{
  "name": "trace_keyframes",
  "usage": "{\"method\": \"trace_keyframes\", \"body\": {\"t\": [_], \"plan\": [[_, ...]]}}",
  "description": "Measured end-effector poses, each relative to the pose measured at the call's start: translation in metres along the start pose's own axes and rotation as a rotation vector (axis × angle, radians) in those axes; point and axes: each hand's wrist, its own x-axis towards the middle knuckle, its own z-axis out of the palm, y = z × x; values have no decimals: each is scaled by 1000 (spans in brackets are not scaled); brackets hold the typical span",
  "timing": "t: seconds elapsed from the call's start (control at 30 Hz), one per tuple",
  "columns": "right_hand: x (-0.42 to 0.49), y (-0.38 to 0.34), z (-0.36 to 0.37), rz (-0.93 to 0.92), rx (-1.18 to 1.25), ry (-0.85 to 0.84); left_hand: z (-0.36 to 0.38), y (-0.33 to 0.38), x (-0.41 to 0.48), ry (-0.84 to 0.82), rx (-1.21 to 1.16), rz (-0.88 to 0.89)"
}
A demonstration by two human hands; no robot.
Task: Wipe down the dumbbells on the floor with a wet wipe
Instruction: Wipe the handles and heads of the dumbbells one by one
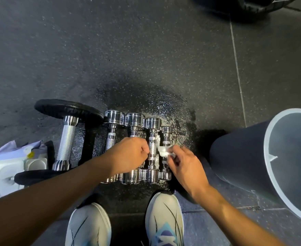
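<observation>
1. Shoes [164, 219] at the bottom edge, toes toward the work. The person is bent over a row of dumbbells [134, 119] lying on the floor [146, 50].
2. Right hand [183, 164]: thumb and fingertips pinch a bunched white wet wipe [164, 151]. The wipe sits against the handle of the smallest dumbbell [166, 130], the rightmost in the row, just beside its neighbour's handle.
3. Left hand [128, 155]: fingers curled, fist over the middle of the row, knuckles at the third handle. The hand itself hides whether it holds a handle, so I cannot tell.
4. Row: four chrome dumbbells side by side, ends touching, handles running away from the person. A larger dumbbell with black plates [66, 144] lies to their left.
5. To the far left, a pack of wipes [9, 167] lies partly behind the larger dumbbell. At right, a grey bin [252, 157] stands with its mouth open.
6. Floor beyond and around the right end of the row shows a wet sheen.
7. Judgement: the handle of the smallest dumbbell is being wiped. It is not evident which others are finished.
8. Next move calls for running the wipe along the handle and round both ends. The piece must be steadied or turned to reach its underside. Chrome on a wet floor is likely to roll or slip.
</observation>
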Motion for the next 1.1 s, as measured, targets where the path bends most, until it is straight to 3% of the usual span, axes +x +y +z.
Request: {"method": "trace_keyframes", "body": {"t": [0.27,0.5,0.6,0.73,0.87,1.1], "plan": [[40,-3,1,-69,65,86,-36,-12,-19,154,61,-88],[-34,15,14,-206,-91,56,-33,-10,-46,207,49,-54],[-25,15,10,-213,-73,54,-26,-8,-53,201,9,-42],[21,5,5,1,160,126,-23,-4,-56,204,-6,-54],[27,-12,0,257,428,88,-28,2,-53,269,-7,-85],[-6,0,-2,412,437,-125,-38,-11,-52,303,27,-157]]}}
